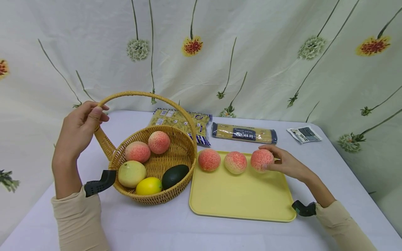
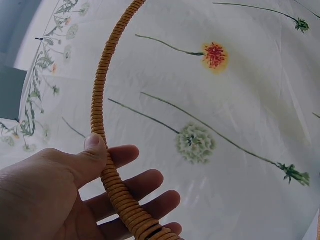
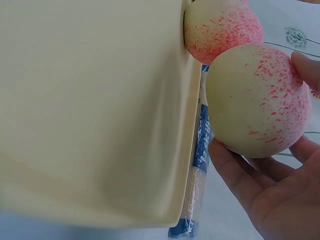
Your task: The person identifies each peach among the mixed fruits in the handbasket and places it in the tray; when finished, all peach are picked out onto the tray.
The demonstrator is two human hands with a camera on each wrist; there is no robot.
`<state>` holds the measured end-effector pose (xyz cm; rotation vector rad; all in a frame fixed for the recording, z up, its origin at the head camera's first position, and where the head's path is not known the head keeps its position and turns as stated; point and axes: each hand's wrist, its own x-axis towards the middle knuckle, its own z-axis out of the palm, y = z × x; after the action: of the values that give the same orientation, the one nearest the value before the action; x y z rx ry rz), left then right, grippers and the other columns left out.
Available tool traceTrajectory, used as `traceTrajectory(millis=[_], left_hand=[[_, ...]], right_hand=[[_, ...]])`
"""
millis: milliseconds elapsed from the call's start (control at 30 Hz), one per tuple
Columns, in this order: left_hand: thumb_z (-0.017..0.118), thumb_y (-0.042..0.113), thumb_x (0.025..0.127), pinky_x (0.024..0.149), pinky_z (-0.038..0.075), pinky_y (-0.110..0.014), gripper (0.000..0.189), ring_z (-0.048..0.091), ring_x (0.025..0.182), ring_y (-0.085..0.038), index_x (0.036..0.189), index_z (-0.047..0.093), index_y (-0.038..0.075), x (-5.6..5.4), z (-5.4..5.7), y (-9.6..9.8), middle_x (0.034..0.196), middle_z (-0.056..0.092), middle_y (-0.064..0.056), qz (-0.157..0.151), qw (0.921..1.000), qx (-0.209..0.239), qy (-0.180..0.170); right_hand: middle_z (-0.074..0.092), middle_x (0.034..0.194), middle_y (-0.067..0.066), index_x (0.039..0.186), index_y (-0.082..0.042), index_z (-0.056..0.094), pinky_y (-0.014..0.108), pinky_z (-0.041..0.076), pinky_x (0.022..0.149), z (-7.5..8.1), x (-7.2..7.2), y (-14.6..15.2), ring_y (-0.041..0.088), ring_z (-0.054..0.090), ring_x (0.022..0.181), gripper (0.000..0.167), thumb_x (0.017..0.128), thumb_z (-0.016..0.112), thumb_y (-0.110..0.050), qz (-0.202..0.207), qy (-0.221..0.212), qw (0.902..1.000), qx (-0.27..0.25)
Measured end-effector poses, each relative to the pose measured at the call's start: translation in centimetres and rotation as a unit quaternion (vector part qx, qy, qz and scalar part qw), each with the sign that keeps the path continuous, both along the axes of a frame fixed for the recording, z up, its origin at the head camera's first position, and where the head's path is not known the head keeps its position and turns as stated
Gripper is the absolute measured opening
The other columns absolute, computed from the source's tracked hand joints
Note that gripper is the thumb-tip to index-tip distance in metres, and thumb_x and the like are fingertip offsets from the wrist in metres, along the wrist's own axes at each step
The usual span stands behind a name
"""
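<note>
My left hand (image 1: 75,129) holds the wicker handle of a basket (image 1: 117,153), the thumb on one side and the fingers behind it in the left wrist view. In the basket lie two peaches (image 1: 138,152), a pale yellow-green round fruit (image 1: 132,174), a lemon (image 1: 149,186) and a dark green avocado (image 1: 175,176). With thumb and fingers, my right hand (image 1: 287,163) grips a pink-speckled peach (image 3: 257,100) at the back right of a yellow tray (image 1: 242,198). Left of it, a middle peach (image 1: 235,162) and another peach (image 1: 209,160) sit along the tray's back edge.
Behind the basket lies a bag of pasta (image 1: 176,118). A long spaghetti pack (image 1: 244,133) lies behind the tray, and a small white packet (image 1: 304,134) is at the table's back right. A flower-printed cloth (image 1: 270,80) hangs behind the white table (image 1: 150,226).
</note>
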<state>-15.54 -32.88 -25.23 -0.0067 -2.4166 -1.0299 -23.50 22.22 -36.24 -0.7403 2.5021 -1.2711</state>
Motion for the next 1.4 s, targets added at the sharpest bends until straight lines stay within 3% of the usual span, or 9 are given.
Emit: traceTrajectory(millis=[433, 700, 1000, 1167, 1400], left_hand=[[0.041, 0.038, 0.102, 0.074, 0.037, -0.023, 0.035, 0.052, 0.091, -0.009, 0.120, 0.057, 0.013, 0.0, -0.1, 0.0, 0.091, 0.060, 0.007, 0.007, 0.9999, -0.001, -0.009], [0.041, 0.038, 0.102, 0.074, 0.038, -0.023, 0.035, 0.052, 0.092, -0.011, 0.120, 0.057, 0.013, 0.0, -0.1, -0.1, 0.093, 0.060, 0.006, 0.008, 0.9999, -0.002, -0.010], [0.040, 0.038, 0.102, 0.074, 0.038, -0.023, 0.038, 0.052, 0.090, -0.009, 0.121, 0.056, 0.010, 0.1, -0.1, 0.0, 0.093, 0.060, 0.004, 0.008, 0.9999, -0.005, -0.011], [0.040, 0.038, 0.102, 0.074, 0.037, -0.025, 0.037, 0.051, 0.092, -0.013, 0.121, 0.057, 0.011, 0.0, -0.1, 0.0, 0.093, 0.060, 0.004, 0.009, 0.9999, -0.005, -0.010], [0.040, 0.039, 0.102, 0.074, 0.038, -0.023, 0.038, 0.052, 0.091, -0.012, 0.121, 0.056, 0.010, 0.0, -0.1, 0.0, 0.093, 0.060, 0.004, 0.010, 0.9999, -0.007, -0.010]], right_hand=[[0.053, 0.130, 0.015, 0.139, -0.003, 0.042, 0.040, 0.045, 0.089, -0.2, -0.3, 0.1, 0.029, 0.053, 0.109, 0.059, 0.088, 0.067, -0.017, 0.003, -0.012, 0.9998, 0.016], [0.050, 0.134, 0.017, 0.140, -0.002, 0.040, 0.049, 0.043, 0.095, -0.7, -0.5, 0.2, 0.034, 0.051, 0.117, 0.062, 0.088, 0.067, -0.019, 0.012, -0.030, 0.9993, 0.021], [0.052, 0.131, 0.016, 0.140, -0.001, 0.040, 0.043, 0.044, 0.094, -1.1, -0.5, 0.0, 0.029, 0.052, 0.113, 0.062, 0.088, 0.067, -0.019, 0.029, -0.031, 0.9989, 0.021], [0.051, 0.131, 0.017, 0.141, 0.000, 0.038, 0.041, 0.045, 0.092, -1.1, -0.5, 0.0, 0.028, 0.053, 0.110, 0.061, 0.089, 0.065, -0.019, 0.029, -0.032, 0.9987, 0.027], [0.050, 0.129, 0.018, 0.143, 0.000, 0.034, 0.035, 0.044, 0.082, -1.0, -0.5, -0.1, 0.026, 0.051, 0.102, 0.062, 0.091, 0.061, -0.020, 0.023, -0.035, 0.9982, 0.044]])
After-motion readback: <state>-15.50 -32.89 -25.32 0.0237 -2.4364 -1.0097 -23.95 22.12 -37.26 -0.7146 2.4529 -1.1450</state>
